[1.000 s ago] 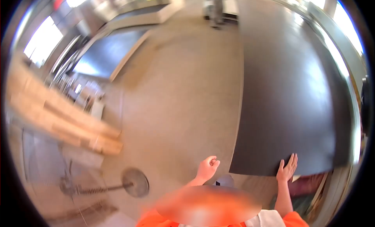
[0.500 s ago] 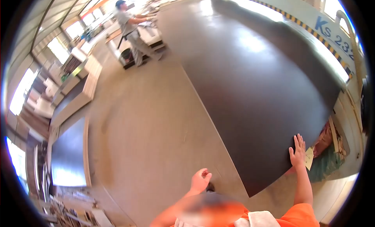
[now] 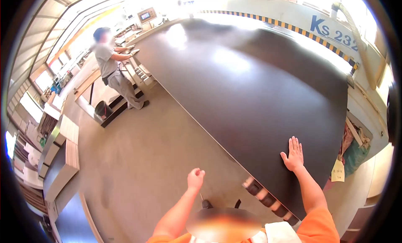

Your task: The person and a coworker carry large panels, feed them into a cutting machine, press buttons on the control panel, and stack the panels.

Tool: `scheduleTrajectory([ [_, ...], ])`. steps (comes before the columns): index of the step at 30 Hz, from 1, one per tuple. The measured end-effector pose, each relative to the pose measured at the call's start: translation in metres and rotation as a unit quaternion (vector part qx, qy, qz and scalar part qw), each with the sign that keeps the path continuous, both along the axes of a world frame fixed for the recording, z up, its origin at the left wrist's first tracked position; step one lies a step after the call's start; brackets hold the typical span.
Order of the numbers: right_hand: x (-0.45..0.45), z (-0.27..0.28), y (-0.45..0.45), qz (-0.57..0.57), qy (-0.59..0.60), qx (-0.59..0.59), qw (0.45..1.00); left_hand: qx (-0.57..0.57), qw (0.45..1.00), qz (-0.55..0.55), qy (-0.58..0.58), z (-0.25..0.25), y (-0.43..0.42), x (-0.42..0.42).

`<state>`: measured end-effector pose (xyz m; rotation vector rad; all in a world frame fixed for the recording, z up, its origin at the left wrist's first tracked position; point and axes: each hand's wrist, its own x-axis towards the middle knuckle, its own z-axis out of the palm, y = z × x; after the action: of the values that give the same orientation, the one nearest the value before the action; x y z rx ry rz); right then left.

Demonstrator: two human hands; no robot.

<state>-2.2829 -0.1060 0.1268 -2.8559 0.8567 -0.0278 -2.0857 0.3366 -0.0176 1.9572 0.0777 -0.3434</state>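
Note:
A large dark sheet [image 3: 234, 105] with a smooth, shiny face spreads from the lower right to the upper middle. My right hand [image 3: 293, 155] lies flat on it near its close end, palm down and fingers stretched out. Left of the sheet's long edge, my left hand [image 3: 195, 179] is raised over the floor with its fingers curled in. Whether anything sits inside those fingers is too small to tell. Rollers or stacked blocks [image 3: 268, 200] show beneath the sheet's near left edge.
A co-worker [image 3: 111, 67] stands at the sheet's far left, hands at its edge. Beside them are a cart and a black bucket [image 3: 101, 109]. Behind the sheet runs a machine [image 3: 289, 12] with a striped edge. Stacked boards [image 3: 69, 159] stand left; a paper tag [image 3: 338, 171] hangs right.
The view has swung round to the right, bringing the co-worker and machine into fuller sight. My right hand now rests farther in on the sheet. My left hand stays curled.

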Motion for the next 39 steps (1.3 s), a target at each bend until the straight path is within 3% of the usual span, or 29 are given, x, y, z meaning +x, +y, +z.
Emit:
scheduleTrajectory([
  [7, 0.05, 0.011, -0.017, -0.01, 0.008, 0.004, 1.0, -0.086, 0.993, 0.03, 0.077, 0.08, -0.089, 0.244],
  [14, 0.155, -0.007, -0.066, -0.078, 0.005, -0.004, 0.997, -0.147, 0.967, 0.148, 0.148, 0.07, -0.146, 0.451],
  [21, 0.294, -0.006, -0.108, -0.083, -0.006, 0.005, 0.997, -0.112, 0.96, 0.248, 0.069, 0.045, -0.173, 0.617],
  [24, 0.314, 0.005, -0.113, -0.072, 0.01, -0.002, 0.997, -0.035, 0.952, 0.29, 0.094, 0.08, -0.193, 0.648],
  [28, 0.314, 0.001, -0.118, -0.077, 0.015, 0.006, 0.997, 0.071, 0.973, 0.208, 0.068, 0.073, -0.18, 0.649],
  [33, 0.321, 0.004, -0.128, -0.064, 0.012, 0.013, 0.998, 0.137, 0.968, 0.207, 0.028, 0.083, -0.19, 0.643],
  [39, 0.325, 0.004, -0.157, -0.051, 0.023, 0.026, 0.998, 0.175, 0.963, 0.203, -0.017, 0.057, -0.202, 0.65],
])
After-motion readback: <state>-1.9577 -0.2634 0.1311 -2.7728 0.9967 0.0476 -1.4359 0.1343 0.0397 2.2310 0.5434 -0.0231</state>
